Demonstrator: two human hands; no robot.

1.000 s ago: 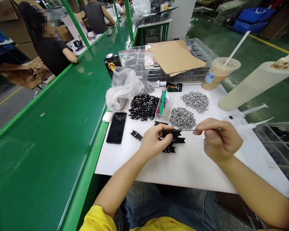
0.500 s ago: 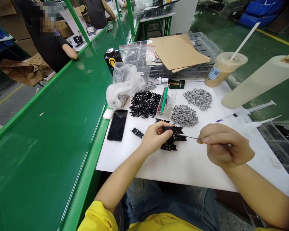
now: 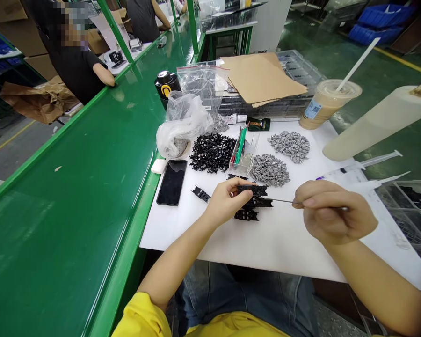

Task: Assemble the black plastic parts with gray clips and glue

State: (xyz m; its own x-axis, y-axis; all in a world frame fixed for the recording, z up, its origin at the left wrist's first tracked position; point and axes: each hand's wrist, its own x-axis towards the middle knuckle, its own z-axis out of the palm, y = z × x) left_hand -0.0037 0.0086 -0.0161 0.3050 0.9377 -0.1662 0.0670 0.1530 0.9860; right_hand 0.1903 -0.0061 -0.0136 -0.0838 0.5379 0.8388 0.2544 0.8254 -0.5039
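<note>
Thumb and fingers of my left hand [image 3: 228, 199] pinch a small black plastic part [image 3: 256, 190] above the white tabletop [image 3: 203, 236]. My right hand [image 3: 331, 210] is closed around a thin metal rod-like tool [image 3: 282, 201], whose far end points left to the black parts; whether it touches them I cannot tell. More black plastic parts [image 3: 246, 214] lie under and beside my left hand, and a separate black part [image 3: 200, 194] rests to its left. Beyond the hands are a pile of small black pieces [image 3: 212, 153] and two piles of small grey pieces [image 3: 269, 170].
A phone [image 3: 171, 182] lies at the left, near a green conveyor belt [image 3: 80, 196]. Behind stand a clear tool box [image 3: 243, 161], plastic bags [image 3: 185, 124] and a black bottle [image 3: 166, 84]. At right are a drink cup [image 3: 317, 110], a pale roll [image 3: 375, 121] and syringes [image 3: 379, 161].
My right hand has moved slightly to the right, drawing the thin tool with it, and more of the tool shows. My left hand keeps its hold on the black part.
</note>
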